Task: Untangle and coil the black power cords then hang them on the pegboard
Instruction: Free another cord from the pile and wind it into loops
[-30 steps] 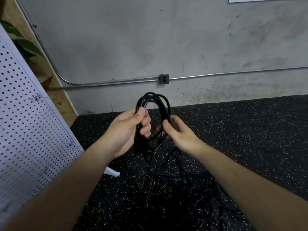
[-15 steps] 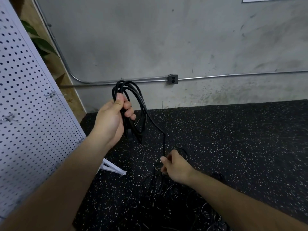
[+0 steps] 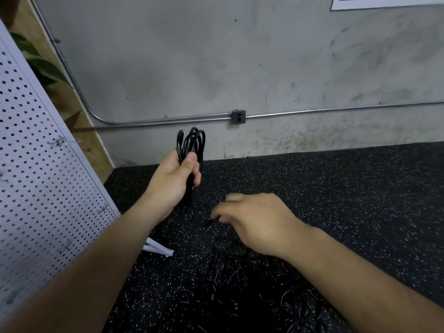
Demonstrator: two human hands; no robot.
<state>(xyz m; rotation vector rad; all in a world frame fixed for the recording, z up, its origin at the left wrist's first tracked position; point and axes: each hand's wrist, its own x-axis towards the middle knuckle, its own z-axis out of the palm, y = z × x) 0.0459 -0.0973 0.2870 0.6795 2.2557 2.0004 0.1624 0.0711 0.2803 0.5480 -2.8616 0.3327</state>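
My left hand (image 3: 174,182) grips a coiled black power cord (image 3: 191,144), its loops standing up above my fist and the lower part hanging below it. My right hand (image 3: 254,218) is lower and to the right, blurred, fingers curled and pinching a black cord end (image 3: 211,220) just above the floor. A tangled pile of black cords (image 3: 259,289) lies on the floor under my right forearm. The white pegboard (image 3: 36,188) leans at the left, with metal hooks (image 3: 58,141) sticking out of it.
Black speckled rubber flooring (image 3: 348,200) covers the ground. The grey concrete wall carries a metal conduit and outlet box (image 3: 238,117). The pegboard's white foot (image 3: 158,248) juts onto the floor. Green plant leaves (image 3: 45,68) show behind the pegboard.
My left hand has turned the coil so its loops stand edge-on. My right hand rose from the pile and moved toward the coil with the cord end.
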